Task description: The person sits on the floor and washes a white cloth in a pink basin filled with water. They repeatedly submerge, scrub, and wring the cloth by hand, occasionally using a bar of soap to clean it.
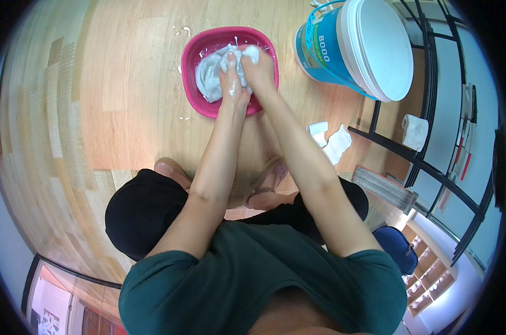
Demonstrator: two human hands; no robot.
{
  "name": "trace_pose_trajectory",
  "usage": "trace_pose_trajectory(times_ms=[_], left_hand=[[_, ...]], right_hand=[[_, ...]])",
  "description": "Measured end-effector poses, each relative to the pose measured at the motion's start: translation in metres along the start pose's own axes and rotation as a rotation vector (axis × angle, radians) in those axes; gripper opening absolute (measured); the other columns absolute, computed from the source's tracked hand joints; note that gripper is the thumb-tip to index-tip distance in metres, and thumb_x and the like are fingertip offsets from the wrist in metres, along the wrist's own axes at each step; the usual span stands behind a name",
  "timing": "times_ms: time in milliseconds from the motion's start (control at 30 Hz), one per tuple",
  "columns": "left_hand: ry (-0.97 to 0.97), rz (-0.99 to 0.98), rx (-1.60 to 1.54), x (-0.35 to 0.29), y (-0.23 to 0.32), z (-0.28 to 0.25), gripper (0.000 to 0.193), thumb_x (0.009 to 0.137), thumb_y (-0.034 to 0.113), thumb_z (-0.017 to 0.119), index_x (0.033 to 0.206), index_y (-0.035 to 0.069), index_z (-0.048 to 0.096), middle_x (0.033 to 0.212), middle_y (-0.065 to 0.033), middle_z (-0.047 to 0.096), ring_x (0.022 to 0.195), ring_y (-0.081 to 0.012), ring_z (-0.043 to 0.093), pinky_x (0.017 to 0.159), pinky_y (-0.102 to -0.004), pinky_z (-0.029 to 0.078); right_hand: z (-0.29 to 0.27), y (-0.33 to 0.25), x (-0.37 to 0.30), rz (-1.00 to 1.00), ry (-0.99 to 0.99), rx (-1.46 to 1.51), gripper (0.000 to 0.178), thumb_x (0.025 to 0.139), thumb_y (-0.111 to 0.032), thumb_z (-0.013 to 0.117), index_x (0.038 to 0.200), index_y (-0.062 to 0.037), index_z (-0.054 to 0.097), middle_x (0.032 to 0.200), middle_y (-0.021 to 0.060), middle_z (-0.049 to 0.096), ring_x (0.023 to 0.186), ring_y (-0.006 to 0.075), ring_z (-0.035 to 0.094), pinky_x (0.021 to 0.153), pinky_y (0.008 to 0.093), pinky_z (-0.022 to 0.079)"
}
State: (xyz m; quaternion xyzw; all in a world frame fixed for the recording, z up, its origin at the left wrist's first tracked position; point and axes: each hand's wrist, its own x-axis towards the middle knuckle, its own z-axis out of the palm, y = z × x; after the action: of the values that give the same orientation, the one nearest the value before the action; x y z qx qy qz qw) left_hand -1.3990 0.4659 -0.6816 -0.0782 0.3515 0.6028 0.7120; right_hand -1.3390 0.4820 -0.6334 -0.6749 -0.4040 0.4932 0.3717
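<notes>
A deep pink plastic basin (187, 84) stands on the floor in front of me, with a wet, whitish cloth (208, 78) bunched inside it. My left hand (231, 84), wet and shiny, is closed on part of the cloth. Against it, my right hand (259, 71) is closed on the same cloth, and a white tuft pokes out by its fingers. Both hands are over the basin, close together at its right side. Their grip hides some of the cloth, and the basin's bottom is mostly covered.
A large blue bucket (320, 47) with a white lid stands right of the basin. Nearer me lie white scraps (338, 144). A black metal rack (398, 146) runs along the right, with a folded white cloth (415, 132) on it. Water drops spot the wooden floor (124, 89).
</notes>
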Motion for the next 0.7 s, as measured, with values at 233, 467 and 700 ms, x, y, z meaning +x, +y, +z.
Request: trace_pose_trajectory(times_ms=[233,467,700], left_hand=[[-0.061,-0.114,-0.133,0.009,-0.023,-0.023,0.034,0.093,0.041,0.05,0.106,0.01,0.056,0.097,-0.0035,0.06,0.086,-0.0168,0.059,0.076,-0.0308,0.051],[-0.493,-0.256,-0.638,0.028,-0.034,-0.08,0.037,0.097,0.035,0.044,0.123,0.009,0.051,0.118,-0.0086,0.057,0.11,-0.0199,0.054,0.092,-0.0349,0.046],[-0.146,-0.21,-0.225,0.008,-0.02,-0.044,0.038,0.092,0.038,0.048,0.118,0.01,0.053,0.11,-0.0065,0.059,0.097,-0.0231,0.058,0.083,-0.0371,0.05]], right_hand=[[0.017,0.021,0.004,-0.454,0.23,-0.555,0.038,0.082,-0.023,0.063,0.113,-0.0023,0.062,0.127,0.0277,0.05,0.119,0.0392,0.048,0.101,0.0396,0.038],[0.046,0.027,-0.068,-0.53,0.162,-0.709,0.031,0.082,-0.021,0.063,0.11,-0.0081,0.066,0.124,0.0234,0.054,0.12,0.0409,0.047,0.103,0.0451,0.035],[0.021,0.036,-0.001,-0.207,0.104,-0.476,0.033,0.083,-0.024,0.062,0.11,-0.0053,0.065,0.125,0.024,0.054,0.121,0.039,0.048,0.103,0.0407,0.035]])
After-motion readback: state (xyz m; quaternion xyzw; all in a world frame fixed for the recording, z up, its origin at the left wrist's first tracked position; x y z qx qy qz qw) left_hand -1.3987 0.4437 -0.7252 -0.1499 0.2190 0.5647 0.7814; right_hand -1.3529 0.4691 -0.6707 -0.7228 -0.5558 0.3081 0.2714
